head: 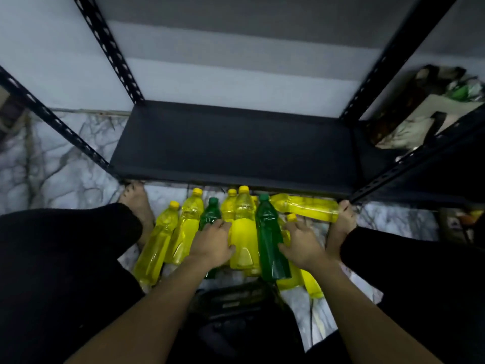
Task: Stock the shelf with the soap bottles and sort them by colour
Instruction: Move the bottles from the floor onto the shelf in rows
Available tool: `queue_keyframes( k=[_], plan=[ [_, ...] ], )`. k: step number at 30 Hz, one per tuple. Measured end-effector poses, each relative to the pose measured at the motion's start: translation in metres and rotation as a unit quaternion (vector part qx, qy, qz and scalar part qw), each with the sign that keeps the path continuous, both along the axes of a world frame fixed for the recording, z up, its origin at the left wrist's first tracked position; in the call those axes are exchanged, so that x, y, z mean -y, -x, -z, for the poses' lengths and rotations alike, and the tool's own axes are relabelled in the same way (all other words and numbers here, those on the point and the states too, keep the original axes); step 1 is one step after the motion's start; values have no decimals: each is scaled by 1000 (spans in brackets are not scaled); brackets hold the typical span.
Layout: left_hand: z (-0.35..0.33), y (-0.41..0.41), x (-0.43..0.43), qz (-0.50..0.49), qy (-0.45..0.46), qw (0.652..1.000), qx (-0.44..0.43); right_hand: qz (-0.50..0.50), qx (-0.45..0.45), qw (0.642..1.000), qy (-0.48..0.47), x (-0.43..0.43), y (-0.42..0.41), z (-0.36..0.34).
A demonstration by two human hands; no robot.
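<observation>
As R hand touches it, green btl holds green liquid.

Single head view — looks steeply down, close over hands, bottles, dark shelf beyond.

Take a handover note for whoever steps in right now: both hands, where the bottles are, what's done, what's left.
Left hand grips the small green bottle. Right hand lies on a yellow-capped bottle; grip unclear.
All bottles lie on the floor before the shelf: yellow bottles and a larger green bottle, mixed.
Done: nothing shelved.
Left: shelve every bottle, yellow and green apart.
</observation>
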State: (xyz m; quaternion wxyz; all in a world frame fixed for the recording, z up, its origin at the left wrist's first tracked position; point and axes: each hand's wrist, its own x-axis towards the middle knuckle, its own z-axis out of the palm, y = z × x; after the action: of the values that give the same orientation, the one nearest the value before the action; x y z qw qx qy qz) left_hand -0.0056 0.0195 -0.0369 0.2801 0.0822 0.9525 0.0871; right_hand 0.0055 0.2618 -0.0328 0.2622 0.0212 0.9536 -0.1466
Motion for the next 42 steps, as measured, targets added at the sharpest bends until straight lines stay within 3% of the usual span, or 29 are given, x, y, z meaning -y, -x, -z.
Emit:
queue_keyframes(
  k=[4, 8, 11, 14, 18, 29, 35, 42],
  plan=[
    [27, 5, -11, -6, 3, 1000, -6, 32, 48, 998, 20, 4, -7, 29],
    [56, 3, -29, -52, -45, 998, 5, 91, 22, 993, 76, 15, -7, 52],
    [78, 1, -43, -87, -91, 991, 47, 143, 15, 982, 125, 26, -3, 71],
    [99, 1, -55, -123, -127, 981, 83, 169, 74, 973, 141, 39, -1, 87],
    [110, -4, -64, -137, -101, 984, 48, 203, 97, 960, 164, 41, -3, 97],
    [111, -8, -68, -148, -79, 986, 10, 182, 47, 967, 169, 36, -11, 113],
    [116, -9, -67, -147, -78, 986, -2, 121, 73, 984, 112, 26, -17, 116],
    [116, -10, -70, -167, -74, 983, -2, 136, 100, 982, 83, 23, -11, 108]
  ],
)
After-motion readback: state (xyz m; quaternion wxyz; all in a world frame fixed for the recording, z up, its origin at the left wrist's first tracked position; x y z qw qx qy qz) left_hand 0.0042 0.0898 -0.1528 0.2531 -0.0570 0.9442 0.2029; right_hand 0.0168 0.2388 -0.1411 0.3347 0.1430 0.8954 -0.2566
